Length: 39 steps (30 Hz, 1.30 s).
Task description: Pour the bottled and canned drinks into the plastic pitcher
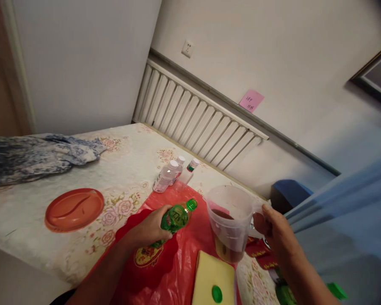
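Observation:
My left hand [154, 226] is wrapped round a green plastic bottle [178, 217], which tilts to the right with its neck uncapped. To the right, my right hand [274, 226] grips the handle of a clear plastic measuring jug [230, 228]. Some brownish liquid shows in the jug's lower part. The bottle's mouth is close to the jug's rim but apart from it. A green cap [216, 293] lies on a yellow block or pad [211, 271] below the jug. Under them spreads a red plastic sheet [184, 262].
Clear bottles [165, 176] with white caps and a green-labelled glass bottle [190, 169] stand behind. An orange oval plate [74, 210] and a crumpled patterned cloth [44, 154] lie on the left. Red packets [263, 254] sit at the right. A radiator [197, 114] lines the wall.

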### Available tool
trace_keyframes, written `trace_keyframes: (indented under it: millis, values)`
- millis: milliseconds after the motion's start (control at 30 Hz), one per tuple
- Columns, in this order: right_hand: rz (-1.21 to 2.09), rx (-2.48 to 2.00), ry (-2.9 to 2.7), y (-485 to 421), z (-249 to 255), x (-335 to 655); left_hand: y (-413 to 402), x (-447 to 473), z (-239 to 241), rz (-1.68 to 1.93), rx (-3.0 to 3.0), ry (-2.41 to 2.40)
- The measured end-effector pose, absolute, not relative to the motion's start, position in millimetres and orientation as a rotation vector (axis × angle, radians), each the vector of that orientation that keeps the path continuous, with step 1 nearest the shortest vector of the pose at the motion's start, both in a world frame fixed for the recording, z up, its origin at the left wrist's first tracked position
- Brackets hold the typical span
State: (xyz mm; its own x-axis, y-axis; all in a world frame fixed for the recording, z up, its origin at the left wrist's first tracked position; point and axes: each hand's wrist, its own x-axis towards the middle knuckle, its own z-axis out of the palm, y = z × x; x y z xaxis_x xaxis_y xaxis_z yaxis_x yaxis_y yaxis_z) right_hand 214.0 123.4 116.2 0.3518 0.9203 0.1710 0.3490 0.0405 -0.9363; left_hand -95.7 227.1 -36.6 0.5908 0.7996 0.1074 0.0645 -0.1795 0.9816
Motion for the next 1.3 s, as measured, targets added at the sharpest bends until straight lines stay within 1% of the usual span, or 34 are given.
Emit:
trace_keyframes:
  millis: [167, 400, 700, 1033, 1300]
  values:
    - [0.690, -1.528, -1.346, 123.9, 134.3, 214.1, 225.7, -96.0, -33.1, 0.747, 1.664, 0.747]
    - [0.732, -1.570, -1.387, 132.2, 151.9, 209.4, 225.3, -94.6, -35.6, 0.753, 1.648, 0.743]
    - [0.747, -1.611, -1.482, 145.6, 161.1, 210.5, 223.7, -95.4, -34.1, 0.790, 1.672, 0.737]
    - [0.689, -1.671, -1.605, 149.3, 172.0, 210.8, 221.8, -95.9, -30.0, 0.789, 1.654, 0.731]
    - [0.729, -1.670, -1.627, 150.6, 174.5, 214.1, 221.2, -97.0, -29.4, 0.792, 1.669, 0.720]
